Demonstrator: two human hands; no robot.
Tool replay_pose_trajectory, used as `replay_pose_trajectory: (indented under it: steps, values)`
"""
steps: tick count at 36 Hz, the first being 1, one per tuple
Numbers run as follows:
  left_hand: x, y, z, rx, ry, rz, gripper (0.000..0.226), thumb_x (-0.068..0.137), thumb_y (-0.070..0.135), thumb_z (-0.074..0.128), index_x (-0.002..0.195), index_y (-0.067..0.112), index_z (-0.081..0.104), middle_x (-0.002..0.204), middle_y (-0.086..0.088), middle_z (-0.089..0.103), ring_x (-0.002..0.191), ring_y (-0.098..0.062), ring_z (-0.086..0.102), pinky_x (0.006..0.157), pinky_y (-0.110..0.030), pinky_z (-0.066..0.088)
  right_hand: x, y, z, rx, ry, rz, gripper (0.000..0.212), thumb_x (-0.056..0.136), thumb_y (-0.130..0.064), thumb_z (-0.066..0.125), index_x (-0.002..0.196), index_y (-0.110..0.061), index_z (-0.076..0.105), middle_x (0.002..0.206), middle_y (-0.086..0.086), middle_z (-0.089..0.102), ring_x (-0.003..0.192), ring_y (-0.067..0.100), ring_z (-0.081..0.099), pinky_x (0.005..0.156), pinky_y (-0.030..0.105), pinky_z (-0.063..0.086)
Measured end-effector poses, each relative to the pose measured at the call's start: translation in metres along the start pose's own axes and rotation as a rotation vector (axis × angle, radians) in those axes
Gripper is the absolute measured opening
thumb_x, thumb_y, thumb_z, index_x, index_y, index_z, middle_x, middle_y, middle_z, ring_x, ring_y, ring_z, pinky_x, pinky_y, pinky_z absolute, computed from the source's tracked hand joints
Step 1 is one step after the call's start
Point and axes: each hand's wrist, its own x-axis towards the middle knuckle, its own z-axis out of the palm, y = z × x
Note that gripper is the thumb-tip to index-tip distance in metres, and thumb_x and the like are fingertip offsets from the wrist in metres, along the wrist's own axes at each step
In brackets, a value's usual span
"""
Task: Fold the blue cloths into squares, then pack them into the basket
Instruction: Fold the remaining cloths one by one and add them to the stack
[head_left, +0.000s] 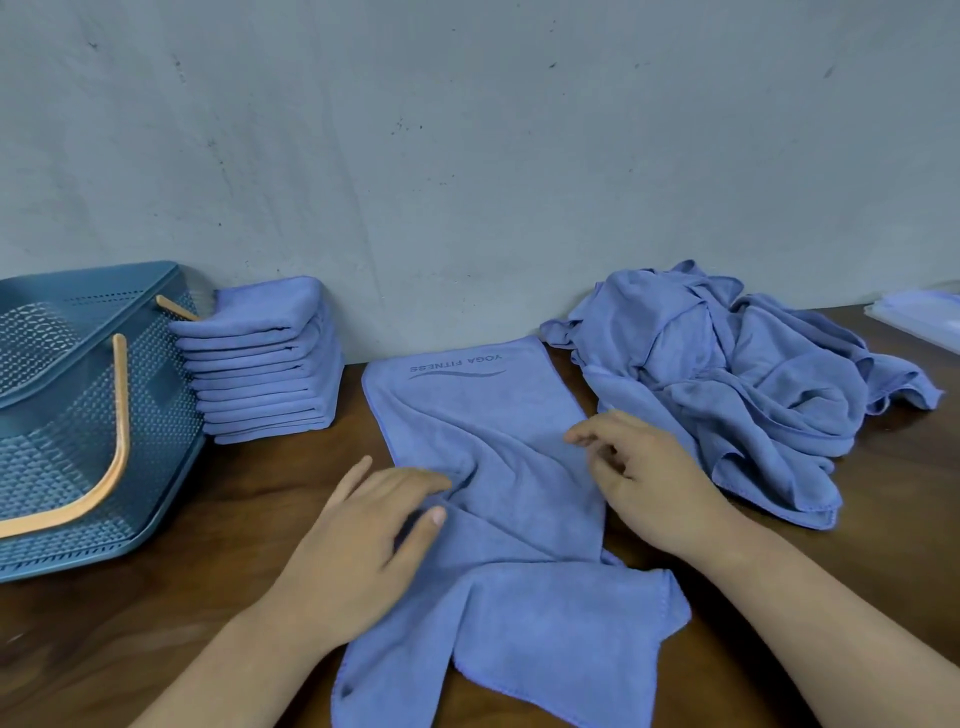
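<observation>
A long blue cloth (488, 431) printed "YOGA FITNESS" lies stretched on the wooden table, wrinkled in the middle, its near end doubled over at the table's front. My left hand (374, 525) rests on the cloth's left edge, thumb and fingers pinching a fold of it. My right hand (639, 473) hovers over the cloth's right edge with loosely curled fingers and holds nothing that I can see. A stack of several folded blue cloths (265, 364) stands against the wall. The blue perforated basket (67, 415) with orange handles sits at the far left.
A heap of unfolded blue cloths (727, 374) lies at the right against the grey wall. A pale flat container (924, 317) shows at the far right edge. Bare brown table (249, 488) lies between basket and cloth.
</observation>
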Motion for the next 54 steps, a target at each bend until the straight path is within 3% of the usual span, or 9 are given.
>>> replay_pose_trajectory:
  steps: [5,10,14,18,21,30,40,47,54]
  values:
    - [0.000,0.003,-0.004,0.127,0.070,-0.009,0.042,0.109,0.054,0.029,0.079,0.035,0.052,0.069,0.016,0.054,0.068,-0.008,0.055,0.081,-0.029,0.045,-0.003,0.001,0.008,-0.232,-0.226,-0.019,0.037,0.109,-0.034,0.053,0.145,-0.034,0.056,0.141,-0.025,0.051,0.125,-0.004,0.048,0.098,0.006,0.035]
    - [0.000,0.003,-0.016,0.491,0.184,-0.278,0.071,0.103,0.064,0.033,0.047,0.021,0.036,0.043,0.002,0.041,0.043,-0.022,0.045,0.044,-0.029,0.023,0.000,0.002,0.008,-0.228,-0.060,0.050,0.039,0.107,-0.034,0.053,0.146,-0.030,0.055,0.147,-0.013,0.051,0.132,0.011,0.045,0.104,0.022,0.035]
    - [0.004,-0.001,-0.015,0.431,0.298,-0.201,0.051,0.101,0.051,0.051,0.055,0.029,0.044,0.053,0.009,0.047,0.053,-0.018,0.050,0.049,-0.027,0.027,0.004,0.007,0.003,-0.507,0.122,0.211,0.028,0.098,-0.040,0.058,0.116,-0.022,0.070,0.118,0.000,0.065,0.110,0.024,0.050,0.091,0.039,0.045]
    - [0.002,-0.003,-0.001,0.208,0.020,-0.014,0.038,0.100,0.061,0.046,0.125,0.039,0.064,0.129,0.021,0.063,0.122,-0.008,0.058,0.100,-0.027,0.042,0.003,0.002,0.008,-0.646,0.018,0.284,0.045,0.093,-0.070,0.052,0.103,-0.030,0.069,0.114,-0.007,0.059,0.117,0.021,0.048,0.096,0.043,0.042]
    - [-0.004,-0.007,0.008,0.138,-0.260,-0.125,0.070,0.100,0.079,0.026,0.162,0.048,0.024,0.170,0.028,0.005,0.160,0.001,-0.002,0.128,-0.025,0.004,0.006,-0.003,0.011,-0.614,0.009,0.268,0.034,0.091,-0.068,0.059,0.099,-0.036,0.068,0.114,-0.013,0.058,0.120,0.019,0.048,0.099,0.042,0.038]
    - [0.002,-0.012,0.003,0.139,-0.402,-0.208,0.079,0.095,0.084,0.022,0.164,0.054,-0.002,0.168,0.029,-0.023,0.151,0.006,-0.031,0.130,-0.031,-0.012,0.020,-0.009,0.012,0.189,0.120,0.349,0.027,0.102,-0.036,0.063,0.087,-0.014,0.055,0.062,-0.010,0.047,0.059,0.008,0.043,0.064,0.030,0.039]
    - [0.003,-0.022,0.000,0.107,-0.393,-0.204,0.081,0.090,0.091,0.016,0.162,0.057,-0.001,0.167,0.031,-0.022,0.150,0.009,-0.031,0.131,-0.033,-0.011,0.017,-0.036,-0.002,0.823,-0.121,0.582,0.018,0.107,-0.030,0.061,0.123,-0.023,0.062,0.107,0.004,0.069,0.083,0.022,0.074,0.065,0.037,0.060]
    - [0.002,-0.034,-0.001,0.049,-0.309,-0.180,0.081,0.092,0.090,0.014,0.164,0.052,0.014,0.171,0.031,-0.004,0.153,0.012,-0.018,0.132,-0.031,-0.005,0.006,-0.028,-0.002,0.733,-0.315,0.433,0.040,0.095,-0.005,0.075,0.125,-0.030,0.070,0.114,0.004,0.061,0.105,0.017,0.069,0.095,0.038,0.061]
    - [0.002,-0.039,0.003,0.065,-0.257,-0.172,0.076,0.097,0.083,0.016,0.164,0.048,0.023,0.171,0.029,0.005,0.157,0.009,-0.007,0.132,-0.035,0.001,-0.005,-0.033,-0.014,0.493,-0.470,0.272,0.065,0.090,-0.010,0.083,0.139,-0.047,0.059,0.113,-0.002,0.068,0.091,0.013,0.068,0.089,0.024,0.055]
